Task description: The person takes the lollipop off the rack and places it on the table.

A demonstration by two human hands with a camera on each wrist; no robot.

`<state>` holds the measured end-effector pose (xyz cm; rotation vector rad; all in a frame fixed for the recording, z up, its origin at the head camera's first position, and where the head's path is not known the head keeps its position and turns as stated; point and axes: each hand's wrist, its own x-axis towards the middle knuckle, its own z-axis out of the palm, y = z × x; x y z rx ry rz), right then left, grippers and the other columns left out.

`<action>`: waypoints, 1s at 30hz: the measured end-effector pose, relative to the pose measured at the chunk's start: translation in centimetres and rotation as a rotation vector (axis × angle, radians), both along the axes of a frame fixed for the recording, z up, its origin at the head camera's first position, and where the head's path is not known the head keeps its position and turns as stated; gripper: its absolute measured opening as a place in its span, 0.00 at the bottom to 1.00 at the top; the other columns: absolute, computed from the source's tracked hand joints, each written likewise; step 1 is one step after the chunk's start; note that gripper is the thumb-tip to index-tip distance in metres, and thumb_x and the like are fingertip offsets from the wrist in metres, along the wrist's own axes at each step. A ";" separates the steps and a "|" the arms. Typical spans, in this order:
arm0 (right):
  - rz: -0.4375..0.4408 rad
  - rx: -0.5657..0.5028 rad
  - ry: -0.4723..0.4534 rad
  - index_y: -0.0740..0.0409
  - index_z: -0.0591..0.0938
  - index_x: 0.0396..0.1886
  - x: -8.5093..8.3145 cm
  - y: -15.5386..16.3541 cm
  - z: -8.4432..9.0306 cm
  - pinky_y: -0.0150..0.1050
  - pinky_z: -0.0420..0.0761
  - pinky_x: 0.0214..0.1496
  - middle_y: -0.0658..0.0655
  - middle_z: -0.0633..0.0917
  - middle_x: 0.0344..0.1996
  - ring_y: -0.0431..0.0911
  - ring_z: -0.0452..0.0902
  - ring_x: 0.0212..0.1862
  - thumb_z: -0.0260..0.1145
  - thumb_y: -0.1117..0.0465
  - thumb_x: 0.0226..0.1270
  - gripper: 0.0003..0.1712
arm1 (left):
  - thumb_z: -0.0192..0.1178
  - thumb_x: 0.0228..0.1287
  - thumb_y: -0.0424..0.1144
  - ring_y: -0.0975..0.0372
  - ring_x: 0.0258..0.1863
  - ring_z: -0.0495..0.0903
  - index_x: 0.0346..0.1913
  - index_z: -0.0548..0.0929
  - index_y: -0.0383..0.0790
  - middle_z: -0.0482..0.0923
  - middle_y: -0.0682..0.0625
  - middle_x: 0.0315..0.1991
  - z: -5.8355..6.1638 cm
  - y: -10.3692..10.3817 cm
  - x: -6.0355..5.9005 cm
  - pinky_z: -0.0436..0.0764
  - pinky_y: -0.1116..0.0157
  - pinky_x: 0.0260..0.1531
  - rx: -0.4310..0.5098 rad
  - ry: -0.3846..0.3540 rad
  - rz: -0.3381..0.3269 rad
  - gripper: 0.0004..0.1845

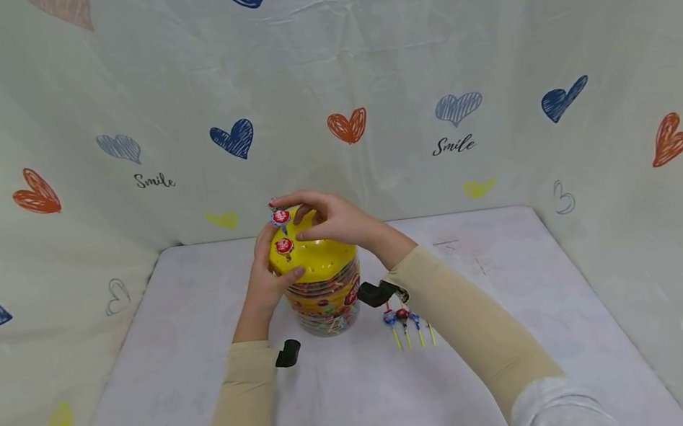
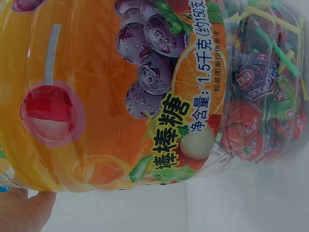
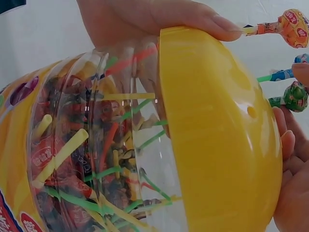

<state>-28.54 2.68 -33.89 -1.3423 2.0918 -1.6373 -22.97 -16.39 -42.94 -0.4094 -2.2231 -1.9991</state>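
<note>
At the centre of the bench stands the clear lollipop jar, packed with wrapped sweets and capped by a yellow domed lid. Two lollipops stand planted in holes near the lid's far left edge; the right wrist view shows three sticks there, so we cannot be sure of the count.

Our left hand curls round the left side of the lid and jar, thumb across the front, holding it steady. Our right hand arches over the top with fingertips pinched at the upper lollipop's stick, closed on it as far as we can tell.

Just right of the jar, four more lollipops lie on the bench, sticks pointing towards us.

We judge the main risk to be a sideways push on the stick: it could miss the small hole and skid on the smooth dome, knocking the planted ones askew. If the left hand's hold slackens, downward pressure off-centre could tip the jar.
</note>
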 end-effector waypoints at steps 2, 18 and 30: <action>-0.002 -0.007 0.002 0.59 0.74 0.66 0.0 0.0 -0.1 0.41 0.80 0.52 0.53 0.77 0.62 0.48 0.73 0.50 0.66 0.70 0.60 0.31 | 0.67 0.62 0.38 0.53 0.67 0.56 0.77 0.53 0.51 0.45 0.52 0.75 -0.5 -0.1 -0.3 0.61 0.50 0.68 0.008 0.014 -0.001 0.45; -0.055 -0.094 -0.048 0.62 0.73 0.66 0.6 0.2 -0.2 0.44 0.78 0.56 0.56 0.76 0.62 0.49 0.72 0.54 0.66 0.72 0.62 0.31 | 0.65 0.63 0.35 0.52 0.68 0.56 0.77 0.52 0.50 0.43 0.52 0.76 -0.4 0.1 -0.3 0.61 0.49 0.68 0.024 0.003 -0.008 0.44; -0.160 -0.291 -0.062 0.67 0.71 0.64 0.9 4.3 -0.7 0.50 0.71 0.64 0.58 0.74 0.63 0.55 0.70 0.59 0.63 0.77 0.62 0.29 | 0.69 0.59 0.51 0.51 0.72 0.50 0.76 0.55 0.51 0.42 0.53 0.77 -0.5 0.2 -0.2 0.57 0.49 0.70 -0.008 -0.014 0.054 0.47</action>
